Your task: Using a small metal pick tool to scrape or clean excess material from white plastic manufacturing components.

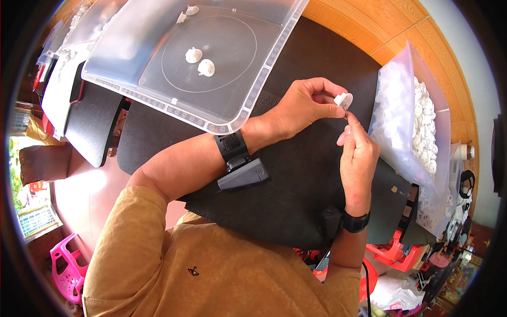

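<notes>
My left hand point(302, 105) pinches a small white plastic part point(343, 99) between thumb and fingers above the black table point(296, 185). My right hand point(358, 154) reaches up from below, its fingertips touching the underside of the same part. Both wrists carry black bands, and a black device is strapped to the left forearm. A clear plastic bin point(406, 127) at the right is filled with several similar white parts. At the upper left a clear bin point(158, 90) holds two white parts point(200, 61) near its middle and another at its far edge.
Plastic bags of white parts lie at the far left and lower right. A pink plastic stool point(66, 269) and red stools stand on the floor below the table. Wooden flooring shows behind the table at the top right.
</notes>
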Tool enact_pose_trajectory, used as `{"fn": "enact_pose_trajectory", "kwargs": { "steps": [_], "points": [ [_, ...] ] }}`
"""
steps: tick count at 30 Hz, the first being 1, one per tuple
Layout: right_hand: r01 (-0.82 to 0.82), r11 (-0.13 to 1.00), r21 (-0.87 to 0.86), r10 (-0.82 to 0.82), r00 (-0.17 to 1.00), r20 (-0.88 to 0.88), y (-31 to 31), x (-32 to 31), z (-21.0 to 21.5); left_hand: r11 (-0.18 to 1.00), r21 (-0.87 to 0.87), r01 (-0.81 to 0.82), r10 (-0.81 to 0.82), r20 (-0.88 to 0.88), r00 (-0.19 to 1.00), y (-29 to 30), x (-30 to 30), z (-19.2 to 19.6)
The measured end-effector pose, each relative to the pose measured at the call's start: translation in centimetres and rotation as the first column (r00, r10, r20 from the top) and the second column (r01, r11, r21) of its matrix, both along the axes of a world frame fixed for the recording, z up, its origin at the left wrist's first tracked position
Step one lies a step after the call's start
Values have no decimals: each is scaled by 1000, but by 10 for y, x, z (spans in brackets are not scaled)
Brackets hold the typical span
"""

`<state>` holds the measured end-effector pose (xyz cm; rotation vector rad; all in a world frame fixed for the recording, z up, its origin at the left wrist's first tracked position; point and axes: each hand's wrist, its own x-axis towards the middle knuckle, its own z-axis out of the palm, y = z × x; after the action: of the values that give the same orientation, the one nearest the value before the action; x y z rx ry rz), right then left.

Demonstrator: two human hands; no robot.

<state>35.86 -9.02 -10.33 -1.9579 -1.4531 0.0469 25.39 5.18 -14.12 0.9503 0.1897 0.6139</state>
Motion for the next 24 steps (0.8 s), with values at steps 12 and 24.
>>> {"fn": "enact_pose_trajectory", "kwargs": {
  "steps": [12,24],
  "points": [
    [75,997,-35,-75,997,7,-2,-1,8,998,56,-36,39,-43,998,0,-2,4],
    [71,997,-18,-70,997,12,-3,0,6,998,58,-36,39,-64,997,0,-2,5]
  ]
}}
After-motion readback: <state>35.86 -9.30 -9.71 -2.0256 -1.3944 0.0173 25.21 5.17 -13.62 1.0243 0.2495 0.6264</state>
